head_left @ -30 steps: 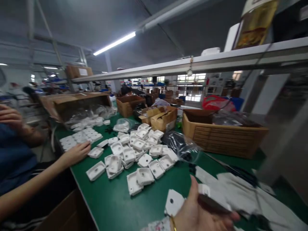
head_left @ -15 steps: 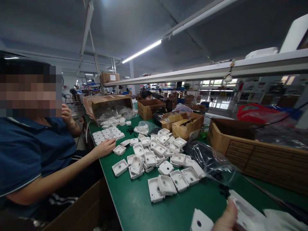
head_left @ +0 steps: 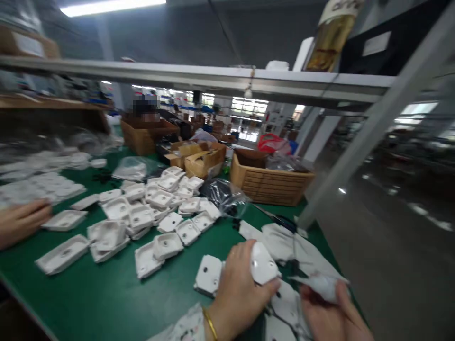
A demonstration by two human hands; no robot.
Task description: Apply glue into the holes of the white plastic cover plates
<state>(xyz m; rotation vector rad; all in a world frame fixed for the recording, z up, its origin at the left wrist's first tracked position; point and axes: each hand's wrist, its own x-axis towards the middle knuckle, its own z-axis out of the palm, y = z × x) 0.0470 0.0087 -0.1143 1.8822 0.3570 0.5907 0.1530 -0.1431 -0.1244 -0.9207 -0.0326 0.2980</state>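
Observation:
My left hand (head_left: 240, 289), with a gold bangle at the wrist, is closed around a white plastic housing (head_left: 263, 265), smooth side up, among other housings. My right hand (head_left: 332, 315), at the lower right, pinches a crumpled whitish piece (head_left: 324, 286); blur hides whether it is cloth or film. Just left of my left hand lies a white housing with a dark round hole (head_left: 208, 274). Several more housings (head_left: 284, 303) sit between my two hands. Beyond them a long white cloth-like sheet (head_left: 302, 246) stretches along the table's right side.
A heap of open white housings (head_left: 159, 199) covers the green table's (head_left: 106, 289) middle. A co-worker's hand (head_left: 24, 220) rests at far left near rows of housings. Behind stand cardboard boxes (head_left: 270, 182) and a bag of black parts (head_left: 223, 194). Scissors (head_left: 280, 220) lie at right, near a shelf post (head_left: 369, 118).
The view has swung right, leaving only a co-worker's hand at the left edge. Both my hands now show, where only part of one showed at the lower right before.

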